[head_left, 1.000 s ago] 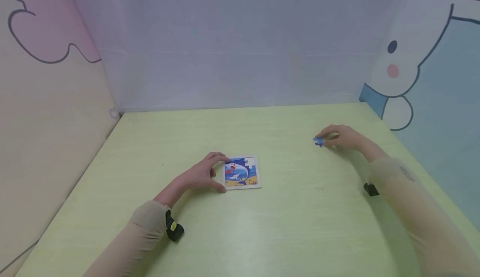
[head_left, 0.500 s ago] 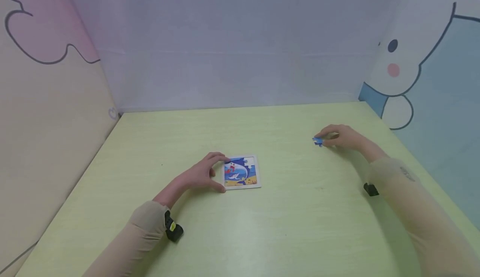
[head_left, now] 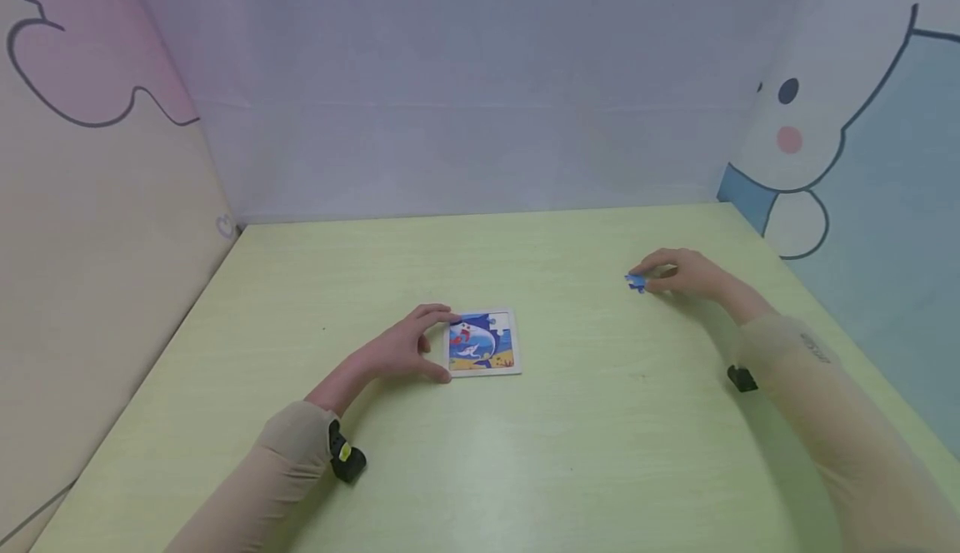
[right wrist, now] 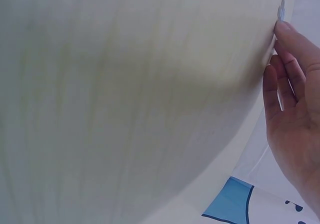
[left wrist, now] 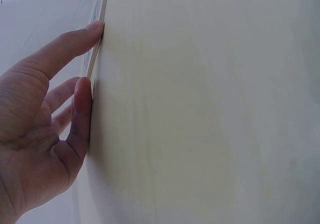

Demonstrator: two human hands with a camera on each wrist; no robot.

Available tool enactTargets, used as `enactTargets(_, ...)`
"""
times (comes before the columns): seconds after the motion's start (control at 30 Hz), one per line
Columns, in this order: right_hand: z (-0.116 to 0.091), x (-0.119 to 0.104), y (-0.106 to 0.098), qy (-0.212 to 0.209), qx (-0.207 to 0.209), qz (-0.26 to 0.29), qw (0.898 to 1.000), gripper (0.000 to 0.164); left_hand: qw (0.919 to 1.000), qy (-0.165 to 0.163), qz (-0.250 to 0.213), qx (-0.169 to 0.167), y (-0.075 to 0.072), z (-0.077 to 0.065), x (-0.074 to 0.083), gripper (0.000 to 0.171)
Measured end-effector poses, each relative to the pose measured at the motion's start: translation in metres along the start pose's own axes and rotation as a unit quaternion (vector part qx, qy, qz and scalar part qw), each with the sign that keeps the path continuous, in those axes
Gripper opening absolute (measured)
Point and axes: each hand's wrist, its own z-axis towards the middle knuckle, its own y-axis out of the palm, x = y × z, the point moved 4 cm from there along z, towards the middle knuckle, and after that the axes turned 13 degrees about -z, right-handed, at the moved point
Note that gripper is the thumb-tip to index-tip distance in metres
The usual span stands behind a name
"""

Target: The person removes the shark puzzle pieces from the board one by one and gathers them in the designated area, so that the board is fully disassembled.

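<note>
"At the fingers of your right hand (head_left: pixel 686 271), what is there?"

"One puzzle piece (head_left: pixel 636 283), blue and white, pinched between thumb and finger near the far right of the table (head_left: pixel 585 420). I can't tell whether it touches the tabletop."

"And your left hand (head_left: pixel 401 346)?"

"It holds one puzzle board (head_left: pixel 517 349) by its left side, thumb at the near corner, a fingertip at the far one. The board lies flat, well apart from the piece."

"How many gaps?"

"One white gap (head_left: pixel 498 326), toward the far right corner. Around it I see a dark blue whale with a white belly, above yellow sand."

"What do the wrist views add?"

"On the left, the board shows edge-on, my thumb against its rim and three fingers bent below; only the head view lets me read the picture. On the right, I count three fingers under the thumb, which the head view hides, and the piece is just a sliver."

"Further out?"

"Two beige sleeves (head_left: pixel 258 474), two black wrist devices (head_left: pixel 348 457), and three walls: one pale lilac back wall (head_left: pixel 465 87) between two printed side walls (head_left: pixel 892 186). Only the head view takes in all of those."
</note>
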Motion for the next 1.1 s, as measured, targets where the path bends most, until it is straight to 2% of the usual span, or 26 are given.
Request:
enactTargets(0.7, 0.0040, -0.0017, 0.0012, -0.004, 0.001, 0.012, 1.000, 0.033, 1.0000, 0.001, -0.007, 0.004, -0.0013, -0.0031, -0.0014, 0.091)
enactTargets(0.97, 0.0042, -0.0014, -0.0047, -0.014, -0.018, 0.002, 1.000, 0.049, 0.9999, 0.000, -0.010, 0.004, 0.0004, -0.0031, -0.0009, 0.091)
enactTargets(1.1, 0.0036, -0.0069, -0.0069, -0.020, -0.018, -0.003, 1.000, 0.051, 0.9999, 0.002, -0.011, 0.002, 0.0014, -0.0029, -0.0008, 0.091)
